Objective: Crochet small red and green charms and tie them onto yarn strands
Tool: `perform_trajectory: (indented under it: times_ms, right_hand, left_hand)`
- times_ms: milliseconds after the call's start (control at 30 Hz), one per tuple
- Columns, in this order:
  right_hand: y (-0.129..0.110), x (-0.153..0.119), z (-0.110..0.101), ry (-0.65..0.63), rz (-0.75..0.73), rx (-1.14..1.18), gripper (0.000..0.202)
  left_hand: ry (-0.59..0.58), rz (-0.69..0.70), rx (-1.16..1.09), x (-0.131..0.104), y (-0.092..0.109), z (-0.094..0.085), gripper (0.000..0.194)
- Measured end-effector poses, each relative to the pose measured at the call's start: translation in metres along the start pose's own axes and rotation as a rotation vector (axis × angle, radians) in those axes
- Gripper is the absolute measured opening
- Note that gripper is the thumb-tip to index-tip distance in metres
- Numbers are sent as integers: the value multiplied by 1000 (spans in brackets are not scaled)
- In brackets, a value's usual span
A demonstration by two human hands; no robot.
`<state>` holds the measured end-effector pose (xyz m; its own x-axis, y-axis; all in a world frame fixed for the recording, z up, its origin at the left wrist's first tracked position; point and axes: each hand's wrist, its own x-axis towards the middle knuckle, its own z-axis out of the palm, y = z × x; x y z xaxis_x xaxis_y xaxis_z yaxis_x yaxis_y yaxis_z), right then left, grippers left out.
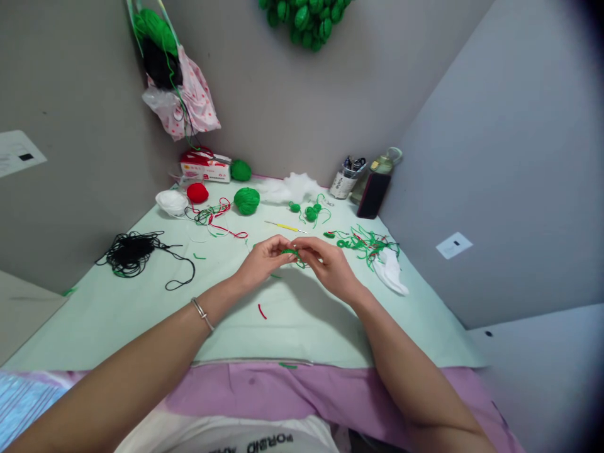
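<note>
My left hand (265, 259) and my right hand (326, 263) meet above the middle of the pale green table. Their fingertips are pinched together around a small piece of green yarn work (292, 254), with thin strands hanging below it. Fingers cover much of the piece. Just beyond my hands lies a yellow-handled crochet hook (287, 227). A short red yarn scrap (262, 311) rests on the cloth nearer to me.
Black yarn (132, 251) lies at the left. White (172, 203), red (197, 193) and green (246, 201) balls stand behind. Tangled scraps (365, 244) are at the right, with a phone (374, 195) and pen cup (343, 184) further back.
</note>
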<state>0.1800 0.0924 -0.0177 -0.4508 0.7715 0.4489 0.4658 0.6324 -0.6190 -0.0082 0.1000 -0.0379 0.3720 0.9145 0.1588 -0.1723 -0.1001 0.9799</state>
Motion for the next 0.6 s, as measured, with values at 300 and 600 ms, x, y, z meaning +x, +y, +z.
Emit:
perform_trajectory:
  times_ms: [300, 600]
  right_hand:
    - [-4, -3, 6, 13, -169, -342, 23]
    - [-27, -6, 5, 183, -115, -30, 23]
  left_hand:
    - [47, -99, -47, 0, -1, 3, 34]
    - [74, -48, 131, 2, -5, -4, 22]
